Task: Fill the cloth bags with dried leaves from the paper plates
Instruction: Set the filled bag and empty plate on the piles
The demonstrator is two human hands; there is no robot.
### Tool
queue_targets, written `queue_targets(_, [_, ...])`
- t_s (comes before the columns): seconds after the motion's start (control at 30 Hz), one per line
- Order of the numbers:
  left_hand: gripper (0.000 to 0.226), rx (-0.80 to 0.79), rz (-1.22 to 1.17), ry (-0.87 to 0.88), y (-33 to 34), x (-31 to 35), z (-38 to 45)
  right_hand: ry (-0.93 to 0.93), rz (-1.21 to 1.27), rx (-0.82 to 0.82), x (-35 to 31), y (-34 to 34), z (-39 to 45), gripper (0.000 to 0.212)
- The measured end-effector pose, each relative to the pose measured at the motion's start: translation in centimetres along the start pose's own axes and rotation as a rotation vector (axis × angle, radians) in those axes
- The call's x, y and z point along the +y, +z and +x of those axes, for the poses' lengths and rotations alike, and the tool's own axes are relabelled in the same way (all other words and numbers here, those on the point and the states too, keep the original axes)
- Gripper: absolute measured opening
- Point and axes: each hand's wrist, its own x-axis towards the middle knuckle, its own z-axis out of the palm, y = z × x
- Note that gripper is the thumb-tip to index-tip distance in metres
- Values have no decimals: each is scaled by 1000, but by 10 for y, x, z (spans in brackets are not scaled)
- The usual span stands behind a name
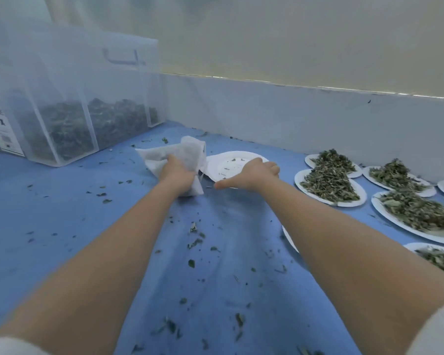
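My left hand (176, 172) grips a white cloth bag (182, 156) above the blue table cover, near the far middle. Right beside it lies a nearly empty white paper plate (231, 166) with only a few leaf crumbs. My right hand (251, 174) rests on that plate's near edge, fingers stretched out and thumb spread toward the bag. Several paper plates heaped with dried green leaves (328, 185) line the right side.
A clear plastic storage box (69, 106) holding dark dried leaves stands at the back left. A low grey wall (292, 111) runs behind the plates. Leaf bits (195, 242) litter the blue cover (62, 213) between my arms.
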Motion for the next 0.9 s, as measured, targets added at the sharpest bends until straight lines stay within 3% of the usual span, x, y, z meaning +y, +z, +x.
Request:
queue_targets(0.17, [52,125,163,36,-2,-19,40,11,90,29,-12,21,31,127])
queue_targets(0.5, [47,338,304,232,5,-12,7,-152,-29,169,-10,38,25,89])
queue_targets(0.73, [45,58,-52,255,1,33,-88,-285,-43,231,1,14,-63,58])
queue_targets(0.9, [39,-3,-128,266,-22,49,-167,-361,-162,227,29,-21,-144,48])
